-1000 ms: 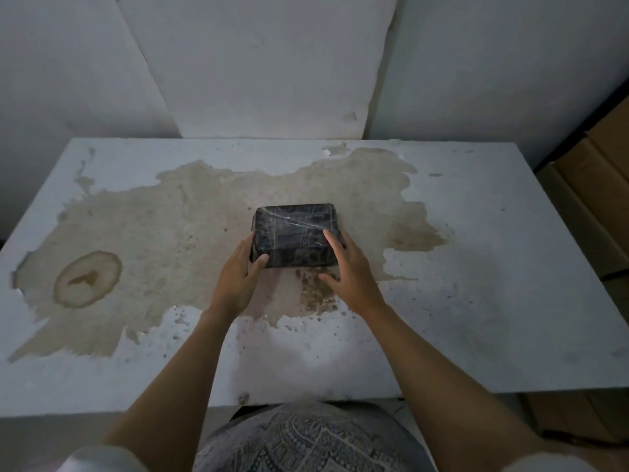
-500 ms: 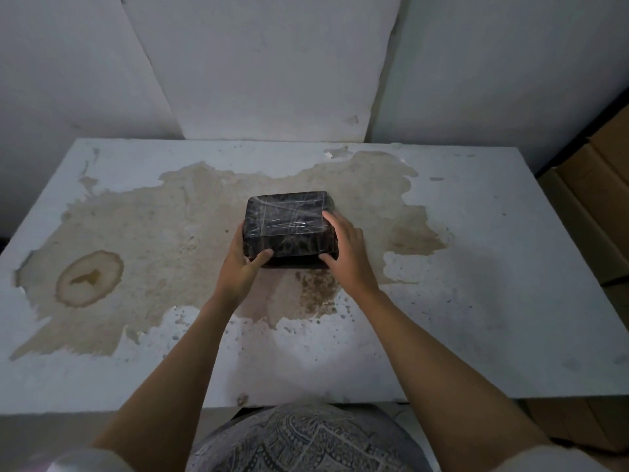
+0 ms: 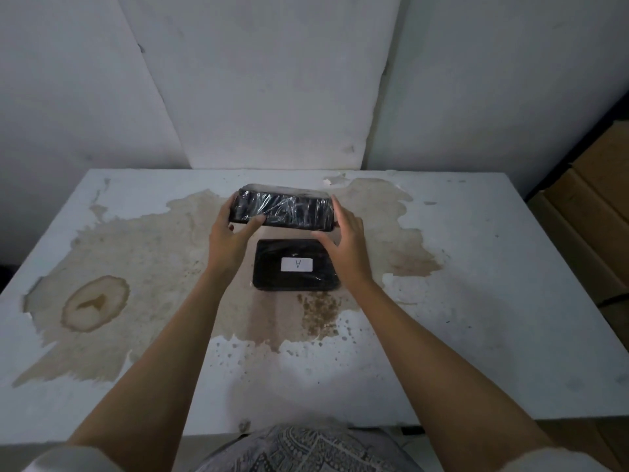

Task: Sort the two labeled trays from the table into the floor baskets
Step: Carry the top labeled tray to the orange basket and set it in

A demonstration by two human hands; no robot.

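Fingers of your left hand point(image 3: 228, 240) wrap the left end of the upper tray point(image 3: 282, 212), thumb pressed on its near face, so that hand has a closed grip on it. Your right hand point(image 3: 343, 245) sits at the tray's right end, fingers partly curled and spread; the top ones touch the end wall, but you can't tell from this view whether it's actually gripping or just bracing.

Upper tray: black, wrapped in clear plastic film, held up off the table and tipped so its long side faces you. No label visible on the side showing.

Second tray point(image 3: 295, 264): black, lies flat on the table directly below and nearer to you than the held one, between your two wrists. White label point(image 3: 296, 264) on top reads "A", upside down to you. Neither hand touches it.

Table point(image 3: 493, 301): white top, big brown worn patch across the middle, a ring-shaped stain point(image 3: 95, 303) on the left, well apart from both trays. Cardboard boxes point(image 3: 592, 206) stand off the right edge. White wall panels point(image 3: 265, 80) stand behind the table.
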